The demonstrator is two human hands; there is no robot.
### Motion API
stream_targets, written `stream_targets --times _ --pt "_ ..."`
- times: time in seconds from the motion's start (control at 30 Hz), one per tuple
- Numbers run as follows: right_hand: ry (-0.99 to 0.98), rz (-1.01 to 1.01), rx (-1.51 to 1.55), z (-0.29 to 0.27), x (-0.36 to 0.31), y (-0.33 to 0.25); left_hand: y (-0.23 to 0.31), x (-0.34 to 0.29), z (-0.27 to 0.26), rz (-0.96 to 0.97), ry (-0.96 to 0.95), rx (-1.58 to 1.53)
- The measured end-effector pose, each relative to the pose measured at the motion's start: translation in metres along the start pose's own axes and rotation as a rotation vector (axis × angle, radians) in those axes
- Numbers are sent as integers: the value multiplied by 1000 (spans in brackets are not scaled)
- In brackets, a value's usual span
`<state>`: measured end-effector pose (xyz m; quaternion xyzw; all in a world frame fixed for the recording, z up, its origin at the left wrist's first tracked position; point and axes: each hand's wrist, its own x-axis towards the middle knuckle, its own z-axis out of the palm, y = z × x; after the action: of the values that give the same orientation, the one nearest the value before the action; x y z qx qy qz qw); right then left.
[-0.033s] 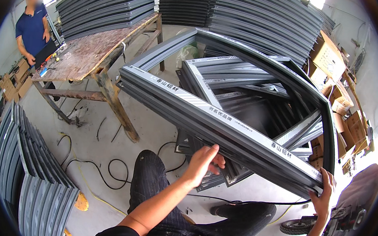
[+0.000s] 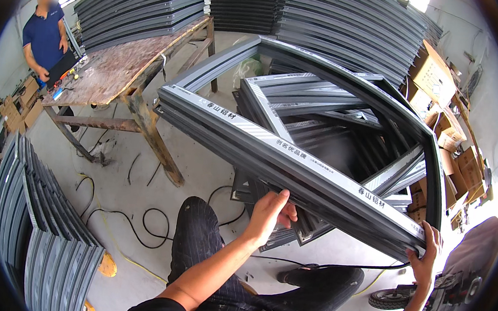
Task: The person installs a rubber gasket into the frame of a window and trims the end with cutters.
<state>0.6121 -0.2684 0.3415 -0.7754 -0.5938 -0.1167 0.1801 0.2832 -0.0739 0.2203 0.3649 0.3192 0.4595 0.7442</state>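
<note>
A large dark grey aluminium window frame, with white printed film along its bars, lies tilted on a stack of similar frames. At its near right corner, my right hand grips the bar, fingers up over the edge. My left hand is just under the middle of the near bar. Its thumb points up at the lower edge and its fingers are loosely bent, apart from the thumb. I cannot tell whether it touches the bar.
A worn wooden table on metal legs stands at the far left, with tools on it and a person behind it. Stacked profiles stand at left; cardboard boxes are at right. A black cable loops over the floor near a wheel.
The person behind the table has shifted slightly. My hands and the window frame look the same.
</note>
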Motion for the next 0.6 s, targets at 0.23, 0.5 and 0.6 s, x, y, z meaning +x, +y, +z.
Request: stream_targets --times 0.23,0.5,0.6 --pt "62 48 -93 6 -13 -30 -5 21 -20 160 86 57" --pt "112 130 -199 23 -17 -153 71 92 -83 78 132 210" --pt "96 138 -209 21 -17 -184 85 113 -93 56 195 250"
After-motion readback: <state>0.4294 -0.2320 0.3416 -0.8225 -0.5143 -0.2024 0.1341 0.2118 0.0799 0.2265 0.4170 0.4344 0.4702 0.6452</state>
